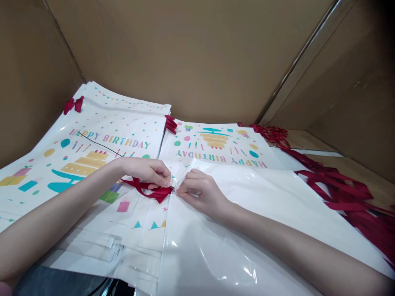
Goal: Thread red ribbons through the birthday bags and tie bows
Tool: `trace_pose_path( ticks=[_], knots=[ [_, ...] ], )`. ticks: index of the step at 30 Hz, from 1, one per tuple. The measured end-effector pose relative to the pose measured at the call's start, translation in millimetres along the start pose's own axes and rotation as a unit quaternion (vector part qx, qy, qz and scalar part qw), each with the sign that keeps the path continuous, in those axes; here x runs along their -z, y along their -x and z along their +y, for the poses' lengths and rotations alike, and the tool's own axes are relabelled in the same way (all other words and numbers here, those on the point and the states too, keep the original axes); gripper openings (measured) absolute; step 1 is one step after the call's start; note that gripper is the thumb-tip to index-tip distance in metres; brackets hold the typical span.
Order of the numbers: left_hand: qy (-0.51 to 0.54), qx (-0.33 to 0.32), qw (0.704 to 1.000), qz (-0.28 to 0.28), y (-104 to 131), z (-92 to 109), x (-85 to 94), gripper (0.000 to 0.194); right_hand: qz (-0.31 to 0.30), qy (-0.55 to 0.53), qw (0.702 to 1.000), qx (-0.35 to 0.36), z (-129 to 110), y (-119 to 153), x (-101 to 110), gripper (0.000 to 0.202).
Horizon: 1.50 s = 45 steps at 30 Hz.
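Tugging unevenly could tear the white sheet (212, 242) at the edge apparently pinched by the fingers of the right hand (202, 189), or free the red ribbon (159, 194), lying just below the fingers of the left hand (146, 170), which clamp its end, since these 2 holds are narrow.

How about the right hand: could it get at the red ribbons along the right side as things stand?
Probably yes, if it lets go first: the right hand is pinched at the edge of the white sheet, but only that sheet's surface seems to lie between it and the red ribbons.
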<state>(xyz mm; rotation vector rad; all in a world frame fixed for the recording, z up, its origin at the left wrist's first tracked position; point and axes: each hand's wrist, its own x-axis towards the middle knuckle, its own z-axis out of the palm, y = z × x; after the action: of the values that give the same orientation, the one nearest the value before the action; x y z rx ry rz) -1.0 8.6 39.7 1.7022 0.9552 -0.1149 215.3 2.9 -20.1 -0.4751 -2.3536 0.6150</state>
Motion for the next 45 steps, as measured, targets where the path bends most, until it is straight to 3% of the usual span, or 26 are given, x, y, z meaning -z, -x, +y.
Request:
trace_pose_path(
  ticks=[9,14,26,45],
  knots=[
    [0.014,-0.007,1.000,-0.011,-1,5,-5.0,0.026,0.031,-0.032,0.998,-0.033,2,1,-2,0.019],
    [0.013,-0.001,1.000,0.011,-3,2,-6.1,0.029,0.029,-0.032,0.998,-0.035,3,2,-2,0.019],
    [0.095,-0.008,0.995,-0.014,-9,-10,-3.9,0.031,0.037,-0.050,0.997,-0.040,3,2,-2,0.019],
    [0.141,0.000,0.990,0.003,-11,-10,-5.9,0.035,0.042,-0.071,0.995,-0.061,3,1,-2,0.013]
  ],
)
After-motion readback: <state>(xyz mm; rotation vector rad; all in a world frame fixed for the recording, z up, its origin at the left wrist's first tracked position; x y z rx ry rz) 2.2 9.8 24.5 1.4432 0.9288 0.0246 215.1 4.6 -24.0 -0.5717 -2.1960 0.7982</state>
